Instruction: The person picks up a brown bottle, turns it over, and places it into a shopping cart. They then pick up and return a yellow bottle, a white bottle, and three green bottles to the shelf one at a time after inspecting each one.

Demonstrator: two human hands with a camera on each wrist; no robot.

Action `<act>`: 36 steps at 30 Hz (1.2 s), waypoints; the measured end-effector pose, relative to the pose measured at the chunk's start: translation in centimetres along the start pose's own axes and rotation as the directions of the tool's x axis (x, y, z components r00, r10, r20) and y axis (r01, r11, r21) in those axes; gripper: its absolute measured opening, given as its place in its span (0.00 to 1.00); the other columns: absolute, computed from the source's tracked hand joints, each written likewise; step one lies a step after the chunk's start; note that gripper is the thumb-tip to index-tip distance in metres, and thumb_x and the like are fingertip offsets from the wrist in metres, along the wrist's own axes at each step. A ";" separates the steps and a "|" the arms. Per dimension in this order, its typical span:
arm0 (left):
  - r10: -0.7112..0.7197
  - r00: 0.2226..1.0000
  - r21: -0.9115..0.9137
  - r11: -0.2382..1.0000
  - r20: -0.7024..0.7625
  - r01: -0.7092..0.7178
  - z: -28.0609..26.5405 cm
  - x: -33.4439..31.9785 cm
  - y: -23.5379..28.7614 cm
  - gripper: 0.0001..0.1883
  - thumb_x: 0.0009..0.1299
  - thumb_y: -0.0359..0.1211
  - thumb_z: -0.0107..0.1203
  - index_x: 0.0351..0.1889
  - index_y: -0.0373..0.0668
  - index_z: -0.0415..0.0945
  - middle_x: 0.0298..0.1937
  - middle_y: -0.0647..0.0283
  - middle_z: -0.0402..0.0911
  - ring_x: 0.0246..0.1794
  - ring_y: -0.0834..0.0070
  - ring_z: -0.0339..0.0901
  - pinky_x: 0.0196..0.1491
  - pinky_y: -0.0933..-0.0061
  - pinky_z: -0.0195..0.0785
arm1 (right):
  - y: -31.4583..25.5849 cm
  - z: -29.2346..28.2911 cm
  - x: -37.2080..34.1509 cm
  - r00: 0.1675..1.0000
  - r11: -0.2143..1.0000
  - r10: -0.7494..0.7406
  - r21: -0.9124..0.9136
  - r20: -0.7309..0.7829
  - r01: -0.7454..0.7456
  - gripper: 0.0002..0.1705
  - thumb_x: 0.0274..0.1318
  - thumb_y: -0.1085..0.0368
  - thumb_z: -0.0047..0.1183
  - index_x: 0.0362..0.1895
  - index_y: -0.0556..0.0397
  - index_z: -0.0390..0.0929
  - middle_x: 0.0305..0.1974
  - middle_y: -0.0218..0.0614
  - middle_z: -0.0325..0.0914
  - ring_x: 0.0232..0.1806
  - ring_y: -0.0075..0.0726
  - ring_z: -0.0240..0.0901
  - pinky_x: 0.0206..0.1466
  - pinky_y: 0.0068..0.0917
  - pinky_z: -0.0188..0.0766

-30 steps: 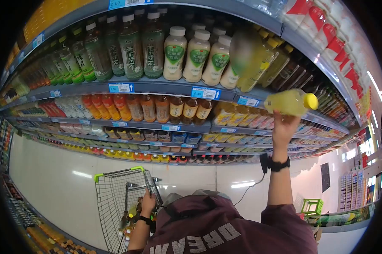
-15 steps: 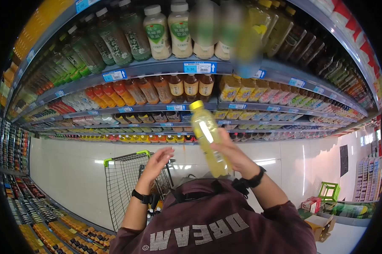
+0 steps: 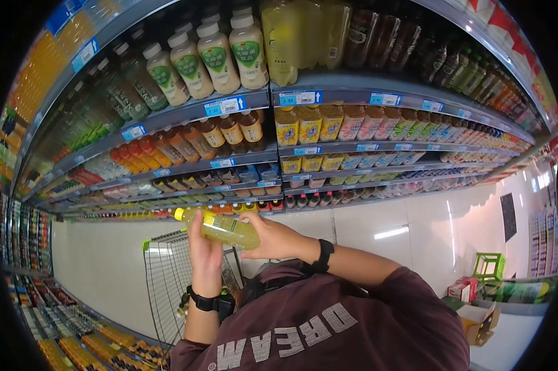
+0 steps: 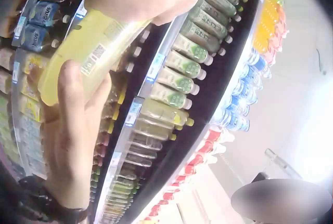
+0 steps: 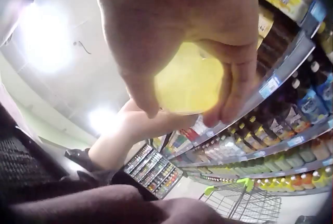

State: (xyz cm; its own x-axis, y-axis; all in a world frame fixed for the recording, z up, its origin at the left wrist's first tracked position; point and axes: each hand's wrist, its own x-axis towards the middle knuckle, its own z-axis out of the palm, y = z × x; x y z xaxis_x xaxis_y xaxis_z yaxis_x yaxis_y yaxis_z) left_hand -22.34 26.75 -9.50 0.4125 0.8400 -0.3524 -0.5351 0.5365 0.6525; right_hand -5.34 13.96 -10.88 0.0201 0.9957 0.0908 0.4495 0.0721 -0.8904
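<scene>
Head view: supermarket aisle, pale glossy tile floor [image 3: 100, 272] with light streaks reflected in it, grey multi-tier shelving [image 3: 353, 81] curving across the lens, blue-and-white price tags [image 3: 300, 98] along the edges. Top tier has white-capped lactic-acid drink bottles [image 3: 216, 62] with green labels, then yellowish bottles [image 3: 331, 37] partly blurred, then dark ones. Wire shopping cart [image 3: 161, 266] with green corner pieces stands on the floor by the person; black wristbands on both arms. Off to the right: green crate [image 3: 489, 264], cardboard box [image 3: 477, 321] with its flaps up. Ceiling lights [image 5: 47, 42] glare in the right wrist view. Yellow drink bottle [image 3: 232, 232] is up in the air between the hands, clear of the shelves, near the cart's top edge. Transparent body, cloudy yellow-green liquid, bright yellow cap, glossy highlights; the left wrist view shows a small white barcode patch [image 4: 93, 60]. Tilted close to horizontal, cap end toward the left and a bit higher. Right hand [image 3: 270, 238] is curled round the base end; left hand [image 3: 206, 244] grips the neck end by the cap, finger detail partly hidden.
</scene>
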 end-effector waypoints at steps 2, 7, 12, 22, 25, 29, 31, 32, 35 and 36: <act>0.050 0.998 0.027 0.998 -0.046 -0.049 2.7 -2.0 -0.9 0.18 0.77 0.40 0.59 0.60 0.44 0.71 0.51 0.62 0.78 0.57 0.66 0.77 0.63 0.57 0.70 | -0.6 -1.9 -1.6 0.995 0.991 -0.093 -0.099 -0.042 0.089 0.43 0.57 0.48 0.70 0.66 0.52 0.58 0.57 0.50 0.77 0.46 0.43 0.82 0.39 0.32 0.83; 0.020 0.906 -0.277 0.955 0.424 0.109 4.5 -3.9 -4.5 0.36 0.70 0.59 0.62 0.66 0.45 0.70 0.63 0.63 0.77 0.66 0.62 0.72 0.73 0.48 0.61 | 1.1 -5.7 -5.3 0.783 -0.105 -0.134 0.777 0.607 -0.620 0.39 0.74 0.33 0.35 0.66 0.54 0.67 0.40 0.53 0.82 0.22 0.36 0.81 0.25 0.29 0.82; 0.119 0.891 -0.321 0.947 0.437 0.031 5.5 -6.3 -6.9 0.35 0.70 0.57 0.64 0.66 0.46 0.70 0.62 0.66 0.78 0.69 0.64 0.71 0.74 0.47 0.59 | 1.0 -6.9 -7.3 0.693 -0.060 -0.320 0.716 0.646 -0.695 0.46 0.73 0.29 0.26 0.68 0.57 0.67 0.42 0.56 0.82 0.23 0.41 0.83 0.27 0.31 0.86; 0.106 0.982 -0.091 0.991 0.157 -0.093 6.3 -12.3 -7.4 0.32 0.76 0.53 0.58 0.69 0.42 0.66 0.65 0.58 0.76 0.69 0.58 0.71 0.72 0.51 0.64 | 0.8 -7.4 -11.7 0.895 0.638 0.128 0.655 0.428 -0.405 0.29 0.68 0.50 0.57 0.63 0.54 0.67 0.41 0.40 0.79 0.25 0.31 0.79 0.20 0.23 0.73; 0.142 0.956 -0.185 0.978 0.258 -0.096 5.2 -13.3 -7.4 0.43 0.69 0.55 0.63 0.76 0.42 0.60 0.68 0.57 0.74 0.72 0.53 0.68 0.77 0.42 0.56 | 3.3 -7.6 -11.8 0.646 0.038 -0.260 0.676 0.717 -0.736 0.38 0.72 0.33 0.36 0.60 0.56 0.71 0.38 0.43 0.79 0.19 0.32 0.75 0.13 0.21 0.65; 0.178 0.928 -0.180 0.976 0.327 -0.124 4.1 -14.9 -6.9 0.44 0.66 0.50 0.67 0.75 0.42 0.61 0.71 0.56 0.72 0.75 0.51 0.65 0.78 0.42 0.53 | 0.7 -6.7 -13.2 0.645 -0.007 0.002 0.645 0.764 -0.764 0.50 0.69 0.25 0.19 0.58 0.58 0.74 0.32 0.45 0.80 0.17 0.34 0.75 0.11 0.22 0.62; 0.192 0.932 -0.105 0.980 0.307 -0.167 4.3 -16.2 -6.7 0.43 0.65 0.49 0.67 0.74 0.42 0.62 0.70 0.55 0.72 0.74 0.51 0.66 0.79 0.44 0.52 | 1.2 -6.5 -13.2 0.672 -0.118 -0.120 0.661 0.731 -0.741 0.48 0.70 0.26 0.22 0.57 0.57 0.74 0.32 0.47 0.81 0.17 0.36 0.75 0.12 0.23 0.64; 0.173 0.937 -0.023 0.984 0.302 -0.175 4.4 -16.7 -6.5 0.42 0.65 0.48 0.67 0.74 0.42 0.63 0.70 0.55 0.73 0.74 0.51 0.66 0.79 0.45 0.52 | 2.1 -6.4 -13.1 0.657 -0.106 -0.130 0.648 0.743 -0.754 0.48 0.70 0.26 0.22 0.57 0.57 0.74 0.32 0.47 0.81 0.17 0.36 0.75 0.12 0.23 0.64; 0.136 0.959 0.125 0.977 0.248 -0.170 2.8 -16.7 -6.4 0.34 0.68 0.40 0.66 0.70 0.43 0.66 0.67 0.57 0.75 0.69 0.61 0.72 0.72 0.53 0.64 | 3.7 -5.8 -12.8 0.671 0.110 0.162 0.663 0.723 -0.740 0.38 0.75 0.33 0.29 0.60 0.53 0.72 0.39 0.50 0.81 0.19 0.39 0.77 0.18 0.27 0.73; 0.111 0.981 0.290 0.945 0.157 -0.153 2.1 -16.8 -6.2 0.31 0.69 0.37 0.65 0.69 0.43 0.67 0.66 0.59 0.76 0.67 0.65 0.74 0.68 0.56 0.69 | 2.8 -5.0 -12.8 0.652 0.118 0.132 0.642 0.746 -0.758 0.38 0.75 0.33 0.29 0.60 0.53 0.72 0.39 0.50 0.81 0.19 0.39 0.77 0.18 0.27 0.73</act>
State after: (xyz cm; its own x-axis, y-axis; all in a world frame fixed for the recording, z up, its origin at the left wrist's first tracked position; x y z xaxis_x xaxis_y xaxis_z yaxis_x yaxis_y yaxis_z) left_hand -24.41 9.11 -6.18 0.4611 0.8713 -0.1679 -0.3548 0.3545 0.8651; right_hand 0.12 1.14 -12.33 -0.5939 0.7028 -0.3917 -0.5352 -0.7086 -0.4599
